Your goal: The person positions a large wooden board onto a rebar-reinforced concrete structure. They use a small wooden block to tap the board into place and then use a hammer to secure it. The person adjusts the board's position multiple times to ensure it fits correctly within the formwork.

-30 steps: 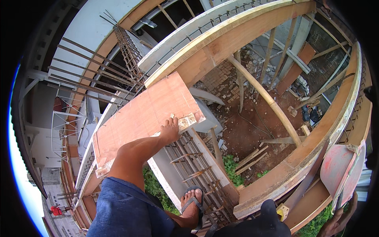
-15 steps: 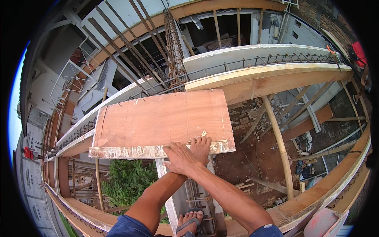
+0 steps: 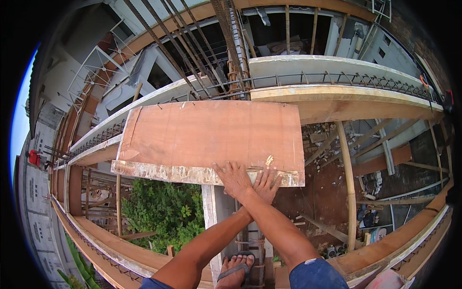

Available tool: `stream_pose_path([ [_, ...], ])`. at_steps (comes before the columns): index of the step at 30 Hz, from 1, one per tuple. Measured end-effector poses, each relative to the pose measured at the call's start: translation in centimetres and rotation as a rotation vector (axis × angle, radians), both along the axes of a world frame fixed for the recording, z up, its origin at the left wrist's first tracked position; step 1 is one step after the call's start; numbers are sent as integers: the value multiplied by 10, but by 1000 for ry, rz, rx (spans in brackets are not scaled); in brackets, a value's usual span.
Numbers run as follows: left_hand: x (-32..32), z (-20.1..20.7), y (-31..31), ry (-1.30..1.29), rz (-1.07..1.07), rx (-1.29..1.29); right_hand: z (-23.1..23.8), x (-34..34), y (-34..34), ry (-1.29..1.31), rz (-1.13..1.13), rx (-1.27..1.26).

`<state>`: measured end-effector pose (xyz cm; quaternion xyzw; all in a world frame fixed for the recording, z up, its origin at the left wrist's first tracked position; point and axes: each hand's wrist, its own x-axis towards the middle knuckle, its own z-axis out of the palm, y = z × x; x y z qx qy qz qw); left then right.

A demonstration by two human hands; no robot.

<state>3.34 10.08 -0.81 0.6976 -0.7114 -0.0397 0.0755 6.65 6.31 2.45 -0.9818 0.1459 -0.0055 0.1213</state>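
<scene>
A broad reddish-brown plywood panel [image 3: 211, 132] lies across the beam formwork in front of me, with a pale, stained batten [image 3: 163, 172] along its near edge. My forearms cross, the right one over the left. My right hand [image 3: 235, 180] rests on the batten and the panel's near edge, its fingers stretched out and spread. Just to its right, my left hand [image 3: 267, 185] presses on the same edge, fingers extended, its wrist partly covered by my right forearm. Neither hand grips a tool. A small splintered patch [image 3: 269, 160] shows above the left fingers.
Upright rebar [image 3: 231, 43] rises behind the panel. A beam form [image 3: 346, 98] with a steel cage runs right. My sandalled foot [image 3: 236, 269] stands on the narrow formwork below. Deep drops lie either side, with a green bush [image 3: 161, 214] left and a bamboo prop [image 3: 349, 192] right.
The view has shifted, so the panel and hands appear farther right and slightly higher. My right hand's fingers now lie flatter and wider, and the two hands sit more apart on the edge.
</scene>
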Motion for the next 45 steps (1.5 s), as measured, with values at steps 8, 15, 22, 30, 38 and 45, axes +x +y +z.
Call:
stream_pose_path([
  [8,5,47,170,348,29,129,-10,5,-2,-143,-23,4],
  [15,67,49,208,433,795,-176,-3,-5,-3,-77,-26,-63],
  [22,138,77,203,878,1129,-115,17,-27,-15,28,25,-69],
  [30,171,53,197,1184,1378,-293,18,-48,-21,-2,68,-172],
  [38,181,56,234,1183,1307,-55,43,-63,-16,-76,14,-127],
  [45,179,76,219,1497,1258,-418,77,-60,-18,-97,60,-72],
])
